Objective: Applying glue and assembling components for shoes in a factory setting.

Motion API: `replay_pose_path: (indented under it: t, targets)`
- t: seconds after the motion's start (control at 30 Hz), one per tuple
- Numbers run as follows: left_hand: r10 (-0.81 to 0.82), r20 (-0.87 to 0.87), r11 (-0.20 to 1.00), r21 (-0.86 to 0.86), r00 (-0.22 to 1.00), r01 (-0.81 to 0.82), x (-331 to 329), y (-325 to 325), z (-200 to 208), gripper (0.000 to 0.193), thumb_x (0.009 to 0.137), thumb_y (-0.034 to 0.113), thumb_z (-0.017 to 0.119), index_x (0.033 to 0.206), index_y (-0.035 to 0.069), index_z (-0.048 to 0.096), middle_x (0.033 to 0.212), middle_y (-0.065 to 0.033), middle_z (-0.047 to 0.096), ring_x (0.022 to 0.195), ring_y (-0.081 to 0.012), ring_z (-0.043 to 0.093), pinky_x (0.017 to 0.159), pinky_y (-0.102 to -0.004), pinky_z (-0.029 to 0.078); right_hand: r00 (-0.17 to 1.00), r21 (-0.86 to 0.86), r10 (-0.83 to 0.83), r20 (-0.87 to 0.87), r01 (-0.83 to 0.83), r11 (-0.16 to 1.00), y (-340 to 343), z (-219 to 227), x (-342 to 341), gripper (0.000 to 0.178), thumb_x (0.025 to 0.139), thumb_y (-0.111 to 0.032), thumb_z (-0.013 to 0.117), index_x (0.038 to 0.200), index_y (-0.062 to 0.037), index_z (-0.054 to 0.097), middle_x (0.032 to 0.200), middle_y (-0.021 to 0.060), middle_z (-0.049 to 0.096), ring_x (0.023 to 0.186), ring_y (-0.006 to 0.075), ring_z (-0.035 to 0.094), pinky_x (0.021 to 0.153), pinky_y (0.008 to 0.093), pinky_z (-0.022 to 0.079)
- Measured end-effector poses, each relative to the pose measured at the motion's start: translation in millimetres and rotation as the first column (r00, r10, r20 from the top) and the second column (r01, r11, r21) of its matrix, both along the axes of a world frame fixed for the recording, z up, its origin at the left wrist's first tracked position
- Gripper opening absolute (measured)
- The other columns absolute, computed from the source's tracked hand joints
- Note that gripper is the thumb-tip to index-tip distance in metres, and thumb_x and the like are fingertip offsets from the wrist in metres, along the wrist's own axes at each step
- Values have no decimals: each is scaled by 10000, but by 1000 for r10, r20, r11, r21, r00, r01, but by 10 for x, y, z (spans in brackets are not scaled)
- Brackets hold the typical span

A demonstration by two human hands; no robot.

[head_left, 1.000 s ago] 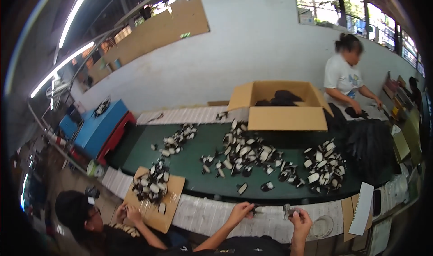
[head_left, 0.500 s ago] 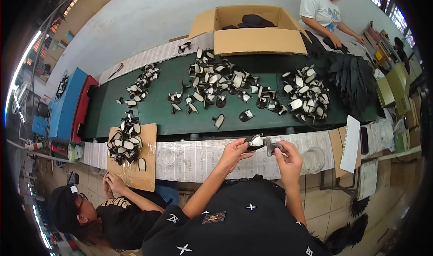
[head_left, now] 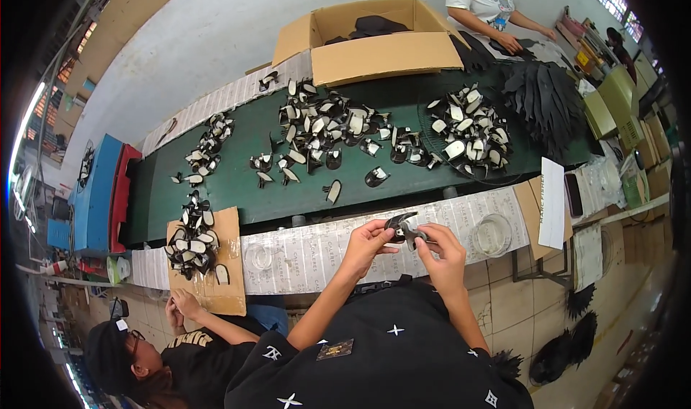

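Note:
Over the near strip of the bench, my left hand (head_left: 368,248) grips a small black shoe heel (head_left: 396,225) between thumb and fingers; a pale part of it shows. My right hand (head_left: 441,252) is closed on a small grey metal tool (head_left: 414,235), its exact kind unclear. The tool is right up against the heel, and the fingers partly hide where the two meet. Past my hands, more black heels with cream-coloured faces lie on the green belt, including a loose one (head_left: 376,176) and a big heap (head_left: 335,124).
A round rack of heels (head_left: 471,132) and black flat pieces (head_left: 543,103) lie to the right, an open carton (head_left: 385,65) behind. Clear round dishes (head_left: 492,235) sit on the near strip. One co-worker (head_left: 119,366) sits left beside cardboard (head_left: 234,254); another (head_left: 479,2) stands far right.
The heel has turned in my left hand, showing less of its pale face. The grey tool has come closer against it. The whole view has tilted and shifted slightly.

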State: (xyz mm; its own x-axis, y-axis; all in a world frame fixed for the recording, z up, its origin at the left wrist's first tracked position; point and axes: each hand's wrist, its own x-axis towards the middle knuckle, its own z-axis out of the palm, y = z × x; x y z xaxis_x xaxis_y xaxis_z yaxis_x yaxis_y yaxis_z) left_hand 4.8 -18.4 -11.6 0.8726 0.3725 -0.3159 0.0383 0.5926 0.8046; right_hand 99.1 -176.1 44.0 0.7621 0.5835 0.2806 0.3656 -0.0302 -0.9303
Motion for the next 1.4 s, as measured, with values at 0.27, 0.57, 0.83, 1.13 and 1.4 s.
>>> replay_pose_path:
  t: [0.27, 0.57, 0.83, 1.13, 1.4]
  targets:
    - [-11, -13, 1000, 15, 1000, 11, 4, 49, 14, 216, 914, 113, 616, 1097, 1, 592, 983, -80, 673, 874, -147, 668, 693, -284, 600, 674, 328, 182, -716, 94, 940, -97, -27, 136, 207, 908, -14, 577, 1100, 55, 611, 1029, 108, 632, 921, 141, 621, 792, 294, 555]
    - [2, -23, 996, 91, 1000, 0, 22, 54, 92, 200, 896, 98, 639, 1064, 2, 586, 958, -68, 659, 862, -137, 655, 661, -273, 591, 999, 7, -35, 23, 34, 999, -7, 68, 184, 237, 835, -7, 665, 1070, 22, 649, 1087, 124, 615, 882, 189, 644, 746, 281, 553]
    - [1, -8, 994, 105, 1000, 0, 58, 66, 109, 190, 890, 83, 645, 1052, 1, 587, 948, -62, 653, 862, -115, 638, 666, -269, 587, 988, -94, 63, 140, -50, 994, 80, 78, 188, 243, 819, -4, 673, 1062, 1, 653, 1067, 137, 611, 811, 220, 659, 718, 308, 533]
    - [-5, -1, 995, 104, 1000, 5, 80, 98, 64, 174, 890, 85, 645, 1038, 9, 592, 941, -56, 652, 851, -108, 633, 661, -263, 584, 934, -172, -74, 351, 142, 975, 67, 18, 266, 223, 827, 10, 655, 1049, 22, 644, 1088, 146, 610, 875, 231, 650, 718, 310, 555]
    - [6, -19, 1000, 12, 1000, -6, 66, 120, 45, 142, 925, 96, 591, 1042, 15, 579, 955, -68, 665, 842, -140, 659, 647, -285, 598, 988, -63, -149, 46, 152, 986, 4, 99, 271, 211, 845, 17, 639, 1055, 39, 643, 1068, 141, 615, 881, 198, 653, 725, 287, 578]
